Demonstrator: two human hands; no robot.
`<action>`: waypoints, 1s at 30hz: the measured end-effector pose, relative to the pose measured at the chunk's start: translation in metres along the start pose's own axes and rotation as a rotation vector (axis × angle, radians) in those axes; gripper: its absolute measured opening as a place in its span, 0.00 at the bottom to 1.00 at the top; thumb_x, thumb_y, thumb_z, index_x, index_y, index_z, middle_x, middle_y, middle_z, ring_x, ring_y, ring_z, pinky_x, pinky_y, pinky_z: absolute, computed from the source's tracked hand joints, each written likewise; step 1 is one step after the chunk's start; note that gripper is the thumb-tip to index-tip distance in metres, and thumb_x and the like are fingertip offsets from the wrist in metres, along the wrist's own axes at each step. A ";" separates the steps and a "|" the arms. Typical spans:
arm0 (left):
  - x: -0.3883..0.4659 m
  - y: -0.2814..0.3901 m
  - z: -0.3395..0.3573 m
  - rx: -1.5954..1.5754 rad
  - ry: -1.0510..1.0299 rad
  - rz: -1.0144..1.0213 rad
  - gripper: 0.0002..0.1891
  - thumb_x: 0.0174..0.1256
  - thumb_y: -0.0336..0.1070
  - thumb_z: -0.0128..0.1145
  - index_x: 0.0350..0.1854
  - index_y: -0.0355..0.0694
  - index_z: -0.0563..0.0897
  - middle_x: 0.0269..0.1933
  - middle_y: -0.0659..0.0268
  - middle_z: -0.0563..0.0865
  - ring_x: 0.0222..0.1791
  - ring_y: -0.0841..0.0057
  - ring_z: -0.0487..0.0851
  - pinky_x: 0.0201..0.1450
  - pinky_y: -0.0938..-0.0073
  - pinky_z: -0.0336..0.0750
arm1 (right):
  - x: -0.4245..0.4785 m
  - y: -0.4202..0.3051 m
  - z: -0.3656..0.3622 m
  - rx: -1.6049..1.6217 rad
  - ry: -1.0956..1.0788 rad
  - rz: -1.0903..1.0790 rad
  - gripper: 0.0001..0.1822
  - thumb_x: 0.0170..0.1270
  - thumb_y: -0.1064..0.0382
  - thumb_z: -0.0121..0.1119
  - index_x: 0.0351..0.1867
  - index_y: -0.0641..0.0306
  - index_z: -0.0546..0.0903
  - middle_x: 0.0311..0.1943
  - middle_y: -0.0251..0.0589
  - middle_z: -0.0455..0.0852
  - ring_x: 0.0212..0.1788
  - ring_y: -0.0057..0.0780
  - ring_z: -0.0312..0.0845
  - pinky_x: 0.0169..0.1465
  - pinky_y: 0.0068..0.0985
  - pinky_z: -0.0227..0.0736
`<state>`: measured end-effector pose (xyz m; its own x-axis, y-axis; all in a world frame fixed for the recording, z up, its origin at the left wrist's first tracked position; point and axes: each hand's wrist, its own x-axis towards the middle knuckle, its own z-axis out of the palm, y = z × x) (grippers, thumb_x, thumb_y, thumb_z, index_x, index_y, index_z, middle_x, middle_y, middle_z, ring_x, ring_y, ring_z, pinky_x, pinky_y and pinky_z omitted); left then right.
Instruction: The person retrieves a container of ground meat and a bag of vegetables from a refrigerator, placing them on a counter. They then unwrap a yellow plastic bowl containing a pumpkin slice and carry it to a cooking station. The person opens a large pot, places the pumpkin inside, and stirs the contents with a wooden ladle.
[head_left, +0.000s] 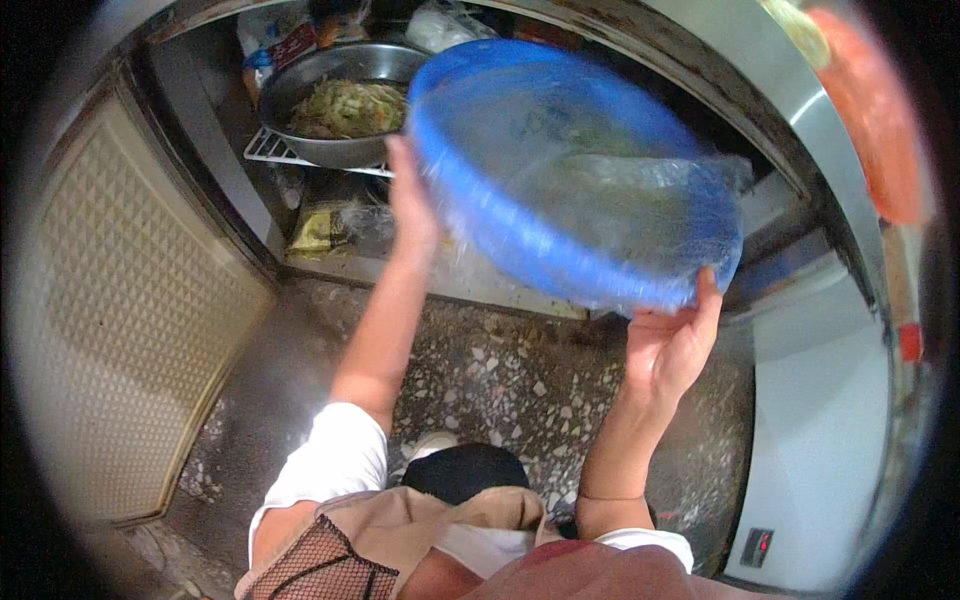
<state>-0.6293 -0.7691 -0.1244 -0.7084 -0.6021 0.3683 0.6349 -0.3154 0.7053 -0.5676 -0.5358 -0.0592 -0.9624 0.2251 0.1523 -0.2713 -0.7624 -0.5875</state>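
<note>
A large round blue plastic basin (510, 251), covered with clear plastic film, is held tilted in front of an open refrigerator cabinet. My left hand (412, 199) grips its left side. My right hand (675, 322) holds its lower right edge, with the thumb up against the rim. The basin's contents are blurred behind the film. Just left of it, a steel bowl (337, 150) of shredded vegetables (349, 109) sits on a white wire shelf (281, 150).
The cabinet's textured door (142, 315) stands open at the left. Plastic bags (450, 26) lie behind the bowl, and a yellow packet (315, 231) lies below the shelf. A pale panel (817, 435) with a small display is at the right. The floor is speckled stone.
</note>
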 end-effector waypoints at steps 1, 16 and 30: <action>-0.009 0.027 0.000 -0.056 0.018 -0.115 0.40 0.65 0.67 0.35 0.68 0.35 0.59 0.64 0.50 0.66 0.64 0.58 0.64 0.64 0.58 0.59 | -0.013 -0.006 -0.005 0.023 0.025 -0.019 0.16 0.62 0.61 0.56 0.50 0.65 0.74 0.46 0.41 0.79 0.45 0.32 0.75 0.51 0.33 0.72; -0.132 0.127 0.059 0.060 -0.343 -0.375 0.30 0.41 0.40 0.54 0.51 0.29 0.74 0.44 0.56 0.80 0.42 0.71 0.79 0.47 0.73 0.72 | -0.095 -0.132 -0.138 -0.178 0.138 -0.088 0.23 0.49 0.65 0.57 0.48 0.75 0.72 0.39 0.45 0.80 0.38 0.29 0.77 0.45 0.24 0.72; -0.248 0.175 0.192 -0.086 -0.595 -0.205 0.23 0.43 0.30 0.59 0.46 0.33 0.71 0.34 0.69 0.73 0.31 0.84 0.72 0.33 0.83 0.68 | -0.177 -0.337 -0.189 -0.115 0.532 -0.193 0.28 0.53 0.47 0.51 0.52 0.61 0.73 0.53 0.43 0.72 0.54 0.38 0.67 0.54 0.36 0.65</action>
<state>-0.4013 -0.5344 0.0237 -0.8527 -0.0204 0.5221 0.4732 -0.4537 0.7551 -0.3023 -0.2039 -0.0382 -0.7471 0.6503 -0.1381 -0.4089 -0.6132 -0.6758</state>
